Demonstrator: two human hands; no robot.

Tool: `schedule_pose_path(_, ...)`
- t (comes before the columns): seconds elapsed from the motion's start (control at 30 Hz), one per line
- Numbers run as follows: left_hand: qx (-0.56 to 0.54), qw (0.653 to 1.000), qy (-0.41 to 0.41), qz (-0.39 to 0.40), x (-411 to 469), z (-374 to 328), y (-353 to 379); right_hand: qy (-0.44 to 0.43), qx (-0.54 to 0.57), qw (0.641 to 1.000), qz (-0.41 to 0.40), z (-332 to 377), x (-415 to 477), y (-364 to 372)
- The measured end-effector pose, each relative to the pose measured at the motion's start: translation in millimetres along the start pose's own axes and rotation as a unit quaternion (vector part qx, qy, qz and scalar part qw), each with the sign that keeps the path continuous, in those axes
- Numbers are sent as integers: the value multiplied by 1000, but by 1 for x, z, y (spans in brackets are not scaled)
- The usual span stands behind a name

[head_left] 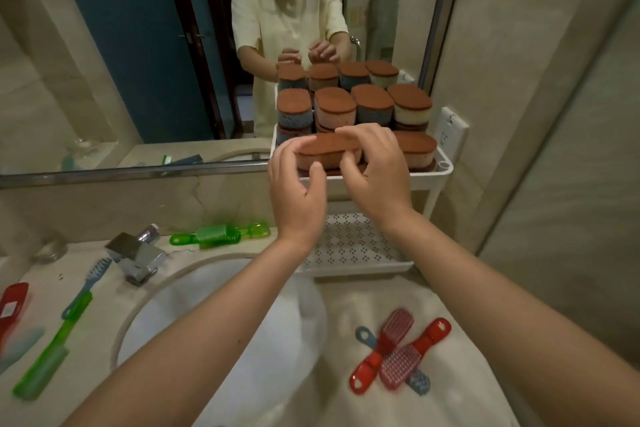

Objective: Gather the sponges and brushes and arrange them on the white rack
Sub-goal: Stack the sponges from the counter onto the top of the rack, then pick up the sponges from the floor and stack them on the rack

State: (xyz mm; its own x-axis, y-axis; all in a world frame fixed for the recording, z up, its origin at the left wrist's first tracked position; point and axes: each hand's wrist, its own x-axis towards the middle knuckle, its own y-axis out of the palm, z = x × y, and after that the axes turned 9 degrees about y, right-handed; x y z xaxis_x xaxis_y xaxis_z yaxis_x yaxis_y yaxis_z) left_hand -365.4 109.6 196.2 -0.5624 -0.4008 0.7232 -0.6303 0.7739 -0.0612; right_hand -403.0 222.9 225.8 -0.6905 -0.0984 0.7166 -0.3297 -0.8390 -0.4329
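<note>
**Around the sink**

A wide mirror [104, 45] covers the far wall, with a blue door [131, 28] reflected in its left half. Below it, a chrome tap [138, 253] stands at the far left edge of a round white basin [194, 315] set in a pale counter [460, 388]. A white socket [450, 130] sits on the right wall.

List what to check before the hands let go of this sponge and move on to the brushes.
1. Sponge is over the top tier of the white rack: ok.
2. Sponge seated flat: cannot tell; the left hand and right hand cover its ends.
3. Both hands grip it: ok.
4. Lower shelf shows bare floor for brushes: ok.
5. Brushes gathered: not ok; the green brush and red brushes lie on the counter.
</note>
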Motion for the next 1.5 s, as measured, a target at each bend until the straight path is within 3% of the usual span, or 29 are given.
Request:
schedule_pose_path(0.13, -8, 999, 12, 28, -36, -1, 2, -5, 16, 1000, -25, -8, -31, -12)
schedule_pose_path(0.27, -21, 998, -28, 61, -67, 3, 3, 33, 20, 999, -5, -24, -65, -21)
schedule_pose_path(0.43, -29, 992, -83, 92, -108, 11, -2, 99, 1, 994, 56, -39, -108, -22)
schedule_pose_path(0.53, -14, 987, -129, 97, -128, 17, -13, 138, -15, 981, 133, -41, -128, -13)
schedule_pose_path(0.77, 35, 968, -243, 42, -162, 23, -69, 165, -6, 945, 281, -17, -165, 26)
schedule_pose_path(1.23, 154, 933, -307, -106, -222, 4, -234, 58, 70, 904, 419, 101, -244, 103)
schedule_pose_path(1.5, 202, 893, -341, -212, -309, -54, -342, -11, 121, 851, 512, 203, -334, 110)
